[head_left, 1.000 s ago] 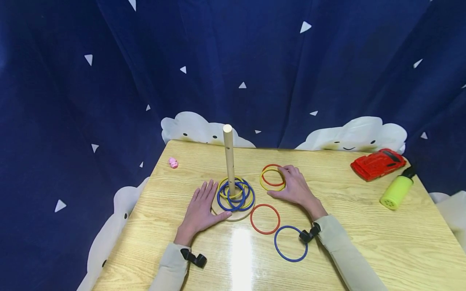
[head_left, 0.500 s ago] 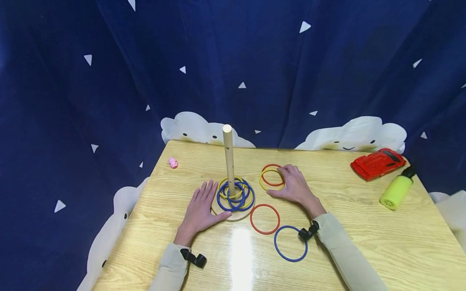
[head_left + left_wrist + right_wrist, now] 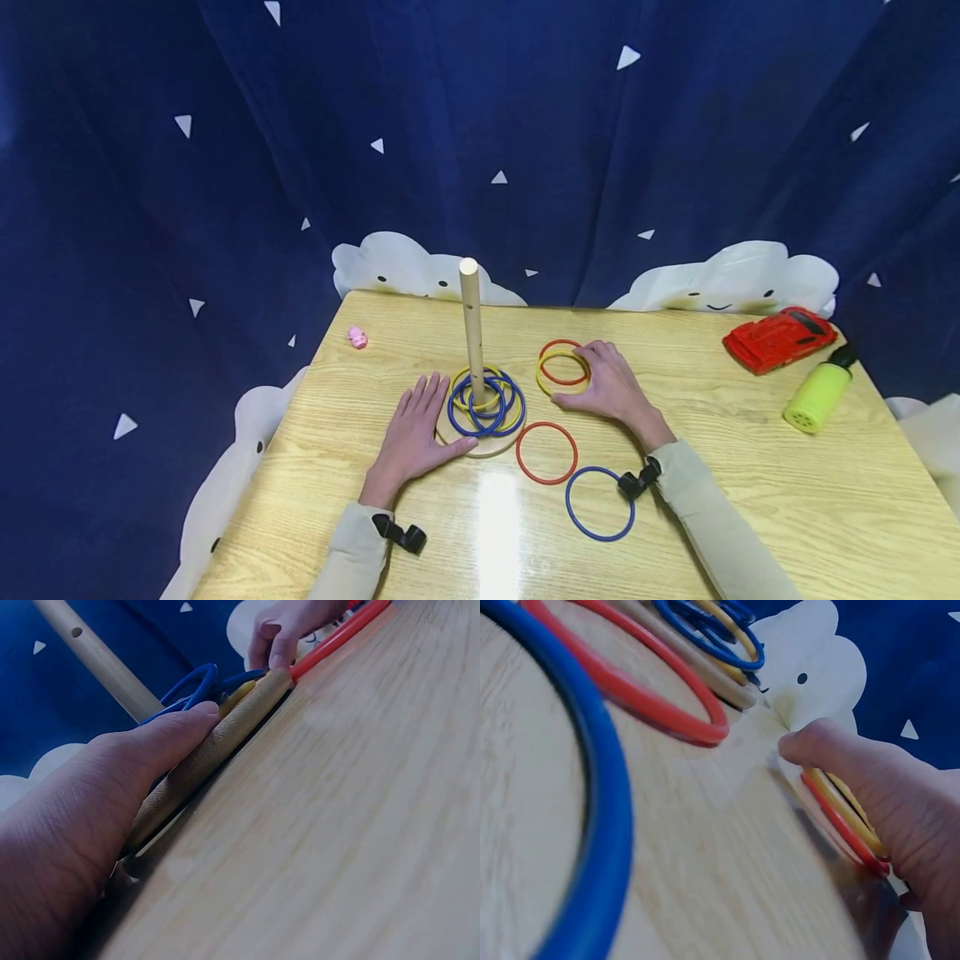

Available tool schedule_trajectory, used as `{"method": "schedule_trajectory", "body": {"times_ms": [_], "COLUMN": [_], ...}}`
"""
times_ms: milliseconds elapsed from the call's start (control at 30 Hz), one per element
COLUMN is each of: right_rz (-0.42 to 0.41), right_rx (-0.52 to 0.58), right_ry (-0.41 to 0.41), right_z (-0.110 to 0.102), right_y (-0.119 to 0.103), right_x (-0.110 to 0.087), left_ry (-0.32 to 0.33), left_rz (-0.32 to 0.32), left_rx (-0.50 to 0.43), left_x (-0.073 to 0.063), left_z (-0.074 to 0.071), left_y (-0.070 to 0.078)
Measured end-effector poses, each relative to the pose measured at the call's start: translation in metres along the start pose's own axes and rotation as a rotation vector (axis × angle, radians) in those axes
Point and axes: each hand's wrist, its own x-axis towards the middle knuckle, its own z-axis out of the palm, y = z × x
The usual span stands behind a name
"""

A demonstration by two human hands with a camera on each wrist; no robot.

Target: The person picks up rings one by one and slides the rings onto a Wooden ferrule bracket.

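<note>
Head view shows us the right hand point(image 3: 609, 385) bent over the yellow ring point(image 3: 537, 377), which lies partly on top of a red ring point(image 3: 551, 342), off to the right of the wooden peg point(image 3: 472, 329). Our right grip is spread about as wide as that ring's side, fingers curled at its far edge and thumb at its near edge; it seems to have hold of the yellow ring alone, though how firmly we cannot tell. Our left hand point(image 3: 411, 442) lies flat with straight fingers, gripping nothing, its thumb along the edge of the round base point(image 3: 495, 449).

We judge the step in hand to be taking up the yellow ring. To do it well, we should pinch only the upper rim, raise it straight so the red ring is not dragged along, and keep the left hand quiet against the base.

As for direction, the yellow ring lies nearly flat, its hole facing up; being round, it has no long axis across the tabletop point(image 3: 375, 383). Any slight tilt from the red ring beneath is too small to tell. The peg's long axis stands upright, so hole and peg already face alike.
</note>
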Motion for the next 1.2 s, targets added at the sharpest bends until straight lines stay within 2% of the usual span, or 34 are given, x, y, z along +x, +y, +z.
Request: {"method": "schedule_trajectory", "body": {"times_ms": [300, 633, 867, 1200], "right_rz": [0.001, -0.044, -0.088, -0.091], "right_rx": [0.007, 0.062, 0.126, 0.11], "right_ry": [-0.055, -0.031, -0.038, -0.071], "right_z": [-0.014, -0.036, -0.054, -0.09], "right_y": [-0.004, -0.016, -0.028, -0.053], "right_x": [-0.001, 0.004, 0.009, 0.018], "left_ry": [-0.021, -0.032, -0.041, -0.036], "left_rz": [-0.021, -0.026, -0.03, -0.024], "left_rx": [-0.001, -0.01, -0.004, -0.008], "left_x": [0.0, 0.0, 0.001, 0.0], "left_z": [0.0, 0.0, 0.0, 0.0], "left_y": [-0.001, 0.0, 0.0, 0.0]}}
